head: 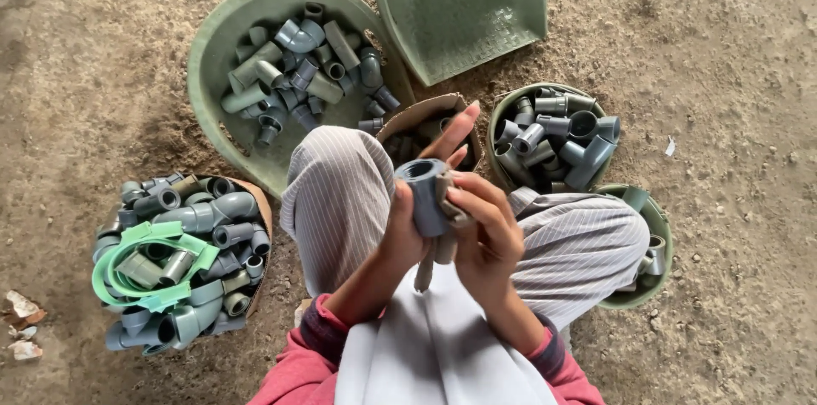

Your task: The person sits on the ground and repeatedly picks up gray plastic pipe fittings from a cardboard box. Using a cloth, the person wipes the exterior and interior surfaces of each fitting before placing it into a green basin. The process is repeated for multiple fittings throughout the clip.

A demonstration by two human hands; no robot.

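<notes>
The grey pipe fitting (425,195) sits upright between your two hands, just above your knees, its open end turned up toward you so the rim shows. Your left hand (400,235) is closed around its side to steady it, while your right hand (483,231) presses a strip of brownish cloth (444,201) against it, forefinger stretched out. Green tubs of fittings (213,56) ring you within reach on the dirt floor (732,73).

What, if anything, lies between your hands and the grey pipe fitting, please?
Only a brownish strip, wrapped against the grey pipe fitting under the right hand. The left hand grips the fitting directly.
</notes>
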